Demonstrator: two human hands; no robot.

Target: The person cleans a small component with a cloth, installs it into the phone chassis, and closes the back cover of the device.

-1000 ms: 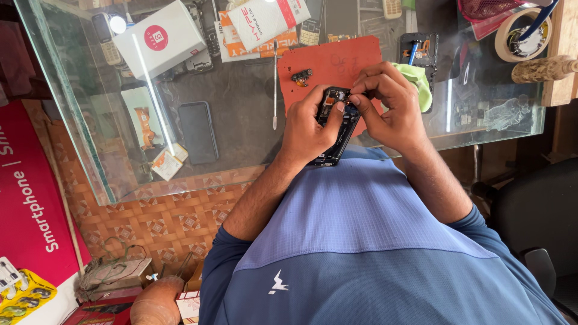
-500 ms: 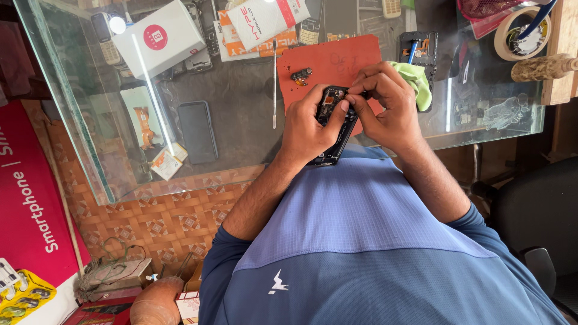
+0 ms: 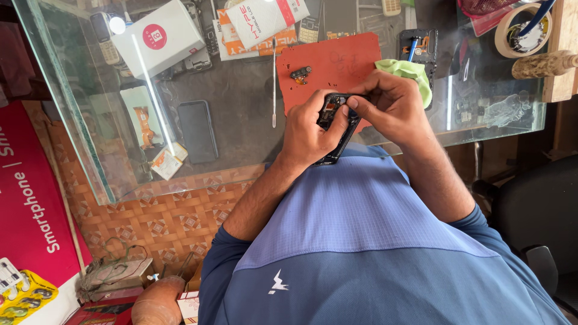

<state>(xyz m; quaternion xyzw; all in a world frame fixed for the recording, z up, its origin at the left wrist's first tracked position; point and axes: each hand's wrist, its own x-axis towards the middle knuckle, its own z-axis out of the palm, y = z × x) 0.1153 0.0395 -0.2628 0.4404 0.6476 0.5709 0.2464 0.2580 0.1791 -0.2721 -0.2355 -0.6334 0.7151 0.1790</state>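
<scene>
- The phone [image 3: 335, 129] is mostly hidden under the left hand [image 3: 310, 129].
- Beside the phone, the green cloth [image 3: 409, 75] is partly covered by the right hand [image 3: 391, 108].

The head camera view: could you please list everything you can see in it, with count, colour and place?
opened phone: one, black, held in both hands
work mat: one, red, on the glass counter
small part: one, dark, on the mat
cloth: one, green, behind the right hand
metal tool: one, thin, left of the mat
box: one, white, far left
tape roll: one, cream, far right
left hand: gripping phone
right hand: fingertips on phone
</scene>
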